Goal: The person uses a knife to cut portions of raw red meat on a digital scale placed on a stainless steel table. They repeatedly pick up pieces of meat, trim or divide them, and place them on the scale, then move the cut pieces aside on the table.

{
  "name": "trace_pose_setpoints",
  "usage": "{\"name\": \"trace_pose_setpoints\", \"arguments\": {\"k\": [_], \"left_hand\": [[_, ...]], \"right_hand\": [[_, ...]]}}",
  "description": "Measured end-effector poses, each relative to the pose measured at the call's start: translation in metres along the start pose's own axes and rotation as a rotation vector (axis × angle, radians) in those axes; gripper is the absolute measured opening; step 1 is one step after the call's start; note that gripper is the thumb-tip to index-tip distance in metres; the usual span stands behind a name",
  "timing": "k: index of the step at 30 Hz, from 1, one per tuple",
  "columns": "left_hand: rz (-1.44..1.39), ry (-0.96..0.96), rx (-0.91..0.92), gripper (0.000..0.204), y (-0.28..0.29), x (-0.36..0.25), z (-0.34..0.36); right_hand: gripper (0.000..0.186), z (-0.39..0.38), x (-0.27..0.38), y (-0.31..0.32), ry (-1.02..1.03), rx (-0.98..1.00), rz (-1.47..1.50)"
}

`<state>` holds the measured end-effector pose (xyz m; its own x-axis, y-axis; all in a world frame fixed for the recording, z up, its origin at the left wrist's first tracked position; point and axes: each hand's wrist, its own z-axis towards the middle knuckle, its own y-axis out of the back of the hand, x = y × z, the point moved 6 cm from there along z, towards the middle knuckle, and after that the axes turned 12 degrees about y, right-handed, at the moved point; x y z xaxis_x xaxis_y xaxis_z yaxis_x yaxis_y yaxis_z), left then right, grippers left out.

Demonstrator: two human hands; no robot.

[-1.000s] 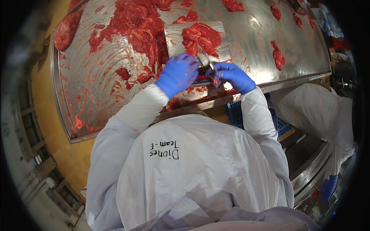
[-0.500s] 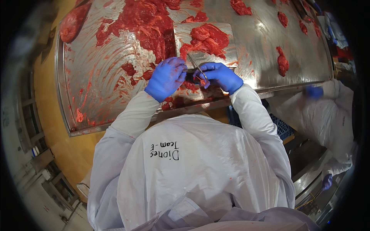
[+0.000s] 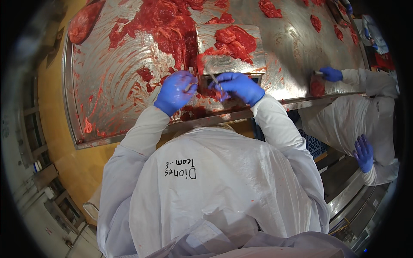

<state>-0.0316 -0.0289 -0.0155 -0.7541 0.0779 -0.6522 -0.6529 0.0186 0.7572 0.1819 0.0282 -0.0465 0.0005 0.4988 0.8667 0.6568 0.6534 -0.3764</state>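
My gloved right hand is closed around a slim knife; its narrow metal blade points away and to the left, and the fingers hide the handle. To its left, my gloved left hand has curled fingers; whether anything is between them I cannot make out. Both hands are above the near edge of a steel table, in front of a square metal platform. Red raw meat lies on that platform. Dark red scraps lie on the table below the hands.
A large heap of meat spreads beyond my left hand. A rounded meat piece sits at the far left corner. At right, a co-worker's gloved hand reaches over the table by another piece. A blue crate stands below.
My left hand has drawn a little left and nearer, away from the blade. My right hand has shifted slightly left with the knife. The co-worker's hand has come over the table.
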Motion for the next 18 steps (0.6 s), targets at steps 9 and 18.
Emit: {"name": "trace_pose_setpoints", "arguments": {"k": [9, 18], "left_hand": [[-0.227, 0.252, -0.146, 0.026, -0.020, 0.023, 0.015], [-0.218, 0.253, 0.088, 0.015, -0.037, 0.040, 0.000]], "right_hand": [[0.032, -0.027, 0.003, -0.026, -0.074, 0.095, 0.007], [0.047, -0.065, 0.001, 0.015, 0.094, -0.040, 0.118]]}}
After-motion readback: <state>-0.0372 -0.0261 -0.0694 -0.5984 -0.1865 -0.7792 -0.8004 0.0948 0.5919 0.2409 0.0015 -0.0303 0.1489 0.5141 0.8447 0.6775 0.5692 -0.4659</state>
